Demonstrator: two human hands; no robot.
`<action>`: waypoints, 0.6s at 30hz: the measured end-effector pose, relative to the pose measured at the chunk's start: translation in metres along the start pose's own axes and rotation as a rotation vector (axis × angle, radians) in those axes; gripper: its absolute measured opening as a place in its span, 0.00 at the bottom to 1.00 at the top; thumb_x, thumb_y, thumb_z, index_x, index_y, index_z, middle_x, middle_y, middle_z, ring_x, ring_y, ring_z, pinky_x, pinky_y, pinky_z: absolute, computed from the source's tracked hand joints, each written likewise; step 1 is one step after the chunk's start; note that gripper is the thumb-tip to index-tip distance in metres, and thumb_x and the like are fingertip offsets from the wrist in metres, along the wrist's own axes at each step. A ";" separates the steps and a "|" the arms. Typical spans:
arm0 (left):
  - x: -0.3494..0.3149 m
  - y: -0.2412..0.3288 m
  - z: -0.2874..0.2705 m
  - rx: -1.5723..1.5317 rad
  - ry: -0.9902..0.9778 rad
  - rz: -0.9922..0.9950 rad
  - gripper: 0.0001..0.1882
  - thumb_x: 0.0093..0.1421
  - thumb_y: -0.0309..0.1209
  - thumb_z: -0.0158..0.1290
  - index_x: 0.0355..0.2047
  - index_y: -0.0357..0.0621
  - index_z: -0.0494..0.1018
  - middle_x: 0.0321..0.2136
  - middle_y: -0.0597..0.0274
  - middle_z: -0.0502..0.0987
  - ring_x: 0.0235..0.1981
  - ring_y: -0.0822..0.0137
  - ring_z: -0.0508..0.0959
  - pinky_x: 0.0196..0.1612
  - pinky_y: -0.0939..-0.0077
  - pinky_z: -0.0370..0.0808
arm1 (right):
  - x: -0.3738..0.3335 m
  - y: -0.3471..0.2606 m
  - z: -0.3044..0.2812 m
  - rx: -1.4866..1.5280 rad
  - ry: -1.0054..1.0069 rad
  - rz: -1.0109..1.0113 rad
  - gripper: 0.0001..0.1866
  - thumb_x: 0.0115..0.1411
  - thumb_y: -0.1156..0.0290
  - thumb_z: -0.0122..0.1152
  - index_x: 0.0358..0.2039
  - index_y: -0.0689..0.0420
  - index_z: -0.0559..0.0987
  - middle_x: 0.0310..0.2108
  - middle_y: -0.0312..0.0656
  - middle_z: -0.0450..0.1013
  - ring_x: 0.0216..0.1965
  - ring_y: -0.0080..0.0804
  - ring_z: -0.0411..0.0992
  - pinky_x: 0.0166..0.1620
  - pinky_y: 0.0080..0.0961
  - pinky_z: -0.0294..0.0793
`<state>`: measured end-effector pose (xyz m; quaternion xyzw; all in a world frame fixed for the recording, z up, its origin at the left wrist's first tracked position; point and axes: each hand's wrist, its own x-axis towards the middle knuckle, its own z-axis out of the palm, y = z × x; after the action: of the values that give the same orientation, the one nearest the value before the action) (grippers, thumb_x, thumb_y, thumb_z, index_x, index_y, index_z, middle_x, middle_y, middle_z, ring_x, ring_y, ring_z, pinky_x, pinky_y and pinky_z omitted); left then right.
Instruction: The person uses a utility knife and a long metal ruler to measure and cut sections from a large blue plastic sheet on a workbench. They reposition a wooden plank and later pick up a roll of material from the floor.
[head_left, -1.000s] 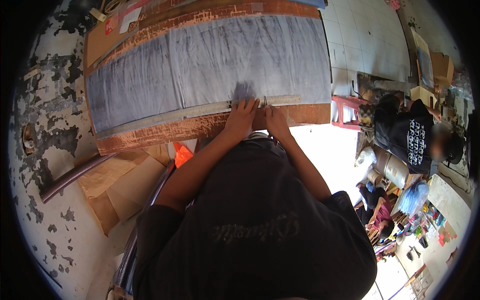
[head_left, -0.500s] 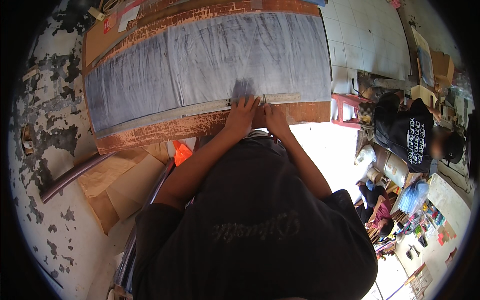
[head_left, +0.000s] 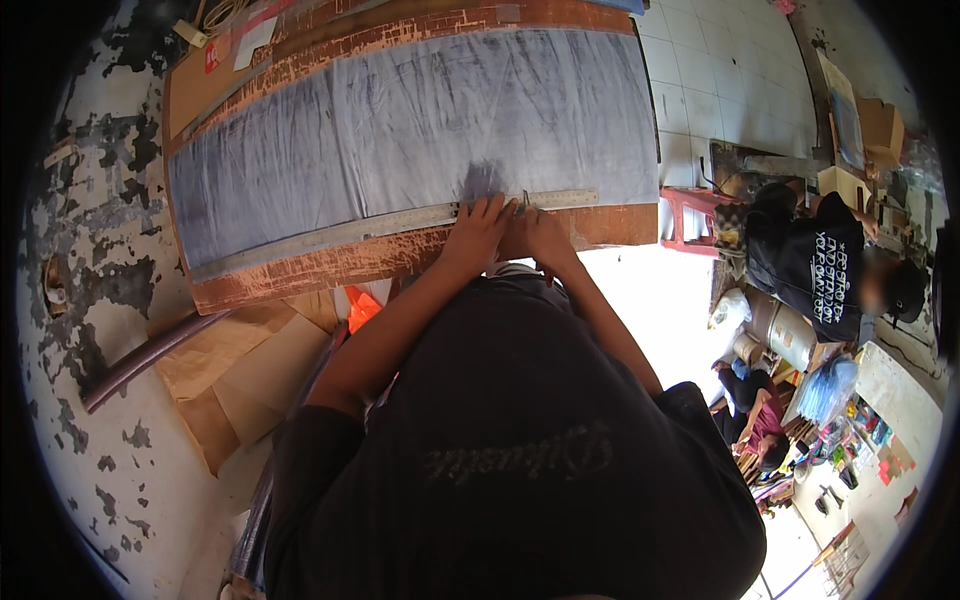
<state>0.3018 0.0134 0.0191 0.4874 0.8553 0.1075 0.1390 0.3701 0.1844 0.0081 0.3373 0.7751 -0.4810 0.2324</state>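
Observation:
A large grey sheet (head_left: 400, 130) lies spread over a brown wooden table (head_left: 300, 278). A long metal ruler (head_left: 340, 232) runs along the sheet's near edge. My left hand (head_left: 478, 232) lies flat on the ruler with fingers spread, pressing it down. My right hand (head_left: 542, 235) sits right beside it, fingers closed on a thin tool (head_left: 525, 197) whose tip pokes up at the ruler's far edge. A darker smudge (head_left: 482, 180) marks the sheet just beyond my fingers. My own torso hides the table's near side below my hands.
A red plastic stool (head_left: 690, 215) stands at the table's right end. A person in a black shirt (head_left: 810, 270) is at the right, and another person sits lower down (head_left: 760, 425). Cardboard pieces (head_left: 240, 375), a dark pipe (head_left: 150, 350) and an orange object (head_left: 362, 305) lie by the table's left.

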 end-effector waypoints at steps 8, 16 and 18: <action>-0.010 -0.009 0.019 -0.077 0.078 0.044 0.46 0.52 0.35 0.65 0.72 0.46 0.62 0.66 0.47 0.63 0.66 0.47 0.64 0.69 0.45 0.61 | -0.007 -0.001 -0.002 -0.109 0.029 -0.144 0.28 0.76 0.56 0.34 0.48 0.69 0.77 0.46 0.73 0.75 0.52 0.72 0.74 0.56 0.58 0.73; -0.016 -0.017 0.028 -0.099 0.120 0.079 0.44 0.56 0.35 0.62 0.72 0.47 0.61 0.68 0.44 0.60 0.71 0.44 0.59 0.73 0.41 0.55 | -0.021 -0.052 -0.032 -0.396 -0.219 -0.260 0.29 0.75 0.54 0.39 0.48 0.69 0.78 0.42 0.71 0.77 0.46 0.64 0.78 0.48 0.49 0.78; -0.012 -0.014 0.022 -0.099 0.119 0.097 0.44 0.55 0.35 0.62 0.73 0.47 0.61 0.69 0.43 0.60 0.71 0.44 0.59 0.73 0.40 0.54 | -0.003 -0.009 -0.016 -0.372 -0.115 -0.321 0.26 0.74 0.57 0.42 0.50 0.68 0.78 0.43 0.70 0.77 0.48 0.65 0.78 0.51 0.54 0.76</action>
<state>0.3042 -0.0031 -0.0045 0.5133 0.8312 0.1851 0.1064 0.3643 0.1951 0.0221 0.1335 0.8794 -0.3793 0.2549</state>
